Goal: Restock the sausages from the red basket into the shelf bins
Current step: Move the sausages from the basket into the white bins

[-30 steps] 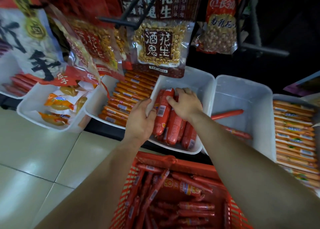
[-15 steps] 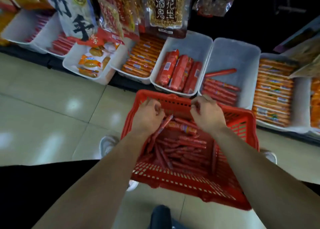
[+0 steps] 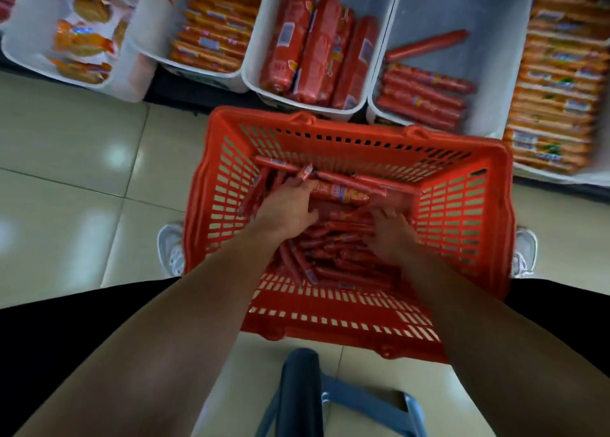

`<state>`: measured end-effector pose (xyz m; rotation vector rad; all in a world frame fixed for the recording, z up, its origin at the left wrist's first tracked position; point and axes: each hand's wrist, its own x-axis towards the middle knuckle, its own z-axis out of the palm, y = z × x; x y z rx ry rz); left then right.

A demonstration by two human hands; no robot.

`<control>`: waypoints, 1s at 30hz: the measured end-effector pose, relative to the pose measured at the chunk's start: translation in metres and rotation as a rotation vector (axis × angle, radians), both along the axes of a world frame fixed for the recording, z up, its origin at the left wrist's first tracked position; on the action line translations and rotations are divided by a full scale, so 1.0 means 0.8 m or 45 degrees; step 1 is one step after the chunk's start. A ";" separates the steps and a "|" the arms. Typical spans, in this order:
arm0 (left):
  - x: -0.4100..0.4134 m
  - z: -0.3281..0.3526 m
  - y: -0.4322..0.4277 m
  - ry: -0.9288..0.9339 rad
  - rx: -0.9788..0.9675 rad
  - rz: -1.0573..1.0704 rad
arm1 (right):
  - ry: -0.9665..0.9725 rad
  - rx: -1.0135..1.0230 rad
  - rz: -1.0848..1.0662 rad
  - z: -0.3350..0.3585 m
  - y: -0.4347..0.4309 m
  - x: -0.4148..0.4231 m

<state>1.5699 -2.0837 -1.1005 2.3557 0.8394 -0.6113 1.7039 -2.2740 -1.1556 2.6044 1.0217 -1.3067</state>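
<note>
The red basket (image 3: 462, 159) sits on the floor between my feet, holding several thin red sausages (image 3: 333, 255) and one thicker labelled sausage (image 3: 343, 193). My left hand (image 3: 285, 207) is deep in the basket, with fingers and thumb closed around the left end of the thicker sausage. Fingertips of my right hand (image 3: 391, 232) are dug into the thin sausages; their grip is hidden. Above the basket stand a white bin of thick red sausages (image 3: 313, 47) and a white bin (image 3: 462, 7) partly filled with thin red sausages (image 3: 422, 96).
Bins of orange-wrapped sausages stand at the left (image 3: 211, 33) and far right (image 3: 558, 90), and a bin of snack packs (image 3: 79, 40) at the far left. White shoes (image 3: 170, 248) flank the basket on the tiled floor. A blue stool (image 3: 330, 397) is below me.
Both hands left the thick-sausage bin, came down to the basket rim, and now reach into the sausage pile. The view has tilted down onto the basket.
</note>
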 end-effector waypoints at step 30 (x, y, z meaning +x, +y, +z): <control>-0.032 0.074 0.024 -0.092 -0.107 0.303 | 0.025 0.161 -0.155 0.075 0.013 -0.007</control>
